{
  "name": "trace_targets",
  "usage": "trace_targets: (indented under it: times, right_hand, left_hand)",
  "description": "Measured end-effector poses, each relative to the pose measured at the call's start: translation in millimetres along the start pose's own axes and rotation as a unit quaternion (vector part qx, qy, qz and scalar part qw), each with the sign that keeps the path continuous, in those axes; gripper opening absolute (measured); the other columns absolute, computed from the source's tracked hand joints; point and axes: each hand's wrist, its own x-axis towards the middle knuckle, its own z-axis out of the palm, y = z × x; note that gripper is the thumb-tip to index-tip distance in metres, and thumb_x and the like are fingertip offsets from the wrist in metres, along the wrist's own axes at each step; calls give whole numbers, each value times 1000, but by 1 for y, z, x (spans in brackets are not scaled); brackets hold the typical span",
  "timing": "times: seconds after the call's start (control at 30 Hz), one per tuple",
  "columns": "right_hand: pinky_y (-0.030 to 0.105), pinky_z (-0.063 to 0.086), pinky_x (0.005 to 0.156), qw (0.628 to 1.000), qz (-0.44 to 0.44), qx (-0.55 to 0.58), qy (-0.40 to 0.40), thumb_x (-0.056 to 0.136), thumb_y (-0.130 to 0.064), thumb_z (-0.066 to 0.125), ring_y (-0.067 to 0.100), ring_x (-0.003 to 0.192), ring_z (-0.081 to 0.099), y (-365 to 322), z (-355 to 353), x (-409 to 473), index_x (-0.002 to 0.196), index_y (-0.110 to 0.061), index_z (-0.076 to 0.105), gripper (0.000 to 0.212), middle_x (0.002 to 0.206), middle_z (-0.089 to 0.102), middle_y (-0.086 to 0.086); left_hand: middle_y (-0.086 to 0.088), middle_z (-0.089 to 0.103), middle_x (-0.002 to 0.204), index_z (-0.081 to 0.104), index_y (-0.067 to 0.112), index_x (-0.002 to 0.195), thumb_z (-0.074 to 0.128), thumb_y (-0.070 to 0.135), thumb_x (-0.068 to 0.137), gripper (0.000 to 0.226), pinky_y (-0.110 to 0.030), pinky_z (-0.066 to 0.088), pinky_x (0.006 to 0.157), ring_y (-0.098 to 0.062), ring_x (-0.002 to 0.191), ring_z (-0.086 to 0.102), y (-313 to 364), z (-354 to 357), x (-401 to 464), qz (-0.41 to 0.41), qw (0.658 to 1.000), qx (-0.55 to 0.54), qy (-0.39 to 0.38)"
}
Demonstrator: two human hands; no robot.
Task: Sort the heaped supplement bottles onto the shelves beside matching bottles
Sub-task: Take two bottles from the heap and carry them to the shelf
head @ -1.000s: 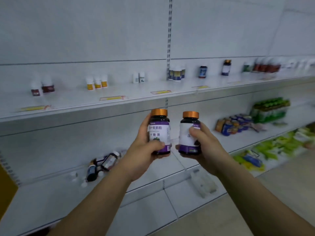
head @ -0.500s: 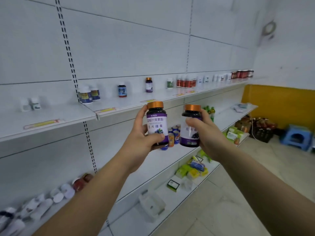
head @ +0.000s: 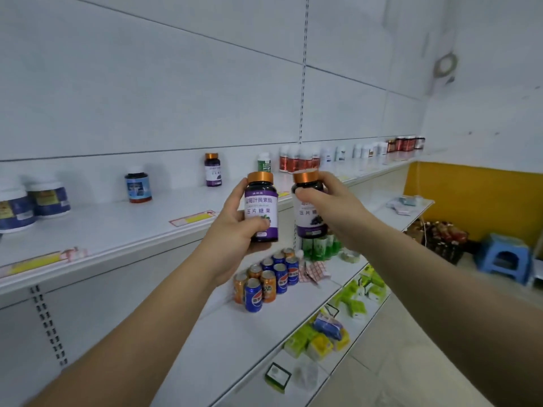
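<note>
White panelled wall running behind white shelving; yellow wall glowing at far right, blue stool standing before it on pale tiled floor. Even, soft light filling the room.

Readable print on the two bottles I hold

The bottle in my left hand reads 蓝莓叶黄素酯 above 压片糖果 on its purple label; the bottle in my right hand shows 压片糖 on its label, my thumb covering the rest. Other print is too blurred.
</note>
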Motion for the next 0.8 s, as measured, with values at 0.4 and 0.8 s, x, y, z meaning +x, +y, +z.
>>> trace_targets:
  times: [0.4, 0.8]
  right_hand:
    - [26, 43, 70, 992, -45, 0, -117, 84, -28, 68, 9, 96, 58, 47, 5, 211, 116, -28, 55, 35, 108, 60, -6]
    - [32, 48, 78, 954, -26, -21, -299, 84, -22, 69, 18, 99, 57, 88, 56, 350, 114, -23, 48, 36, 108, 59, 1]
  left_hand:
    - [-2, 60, 107, 40, 26, 127, 64, -7, 77, 64, -27, 52, 76, -15, 93, 62, -23, -6, 158, 1, 977, 162, 137]
    - [3, 53, 106, 31, 21, 137, 74, -3, 72, 82, -32, 44, 87, -16, 97, 52, -34, -29, 248, -90, 889, 323, 311]
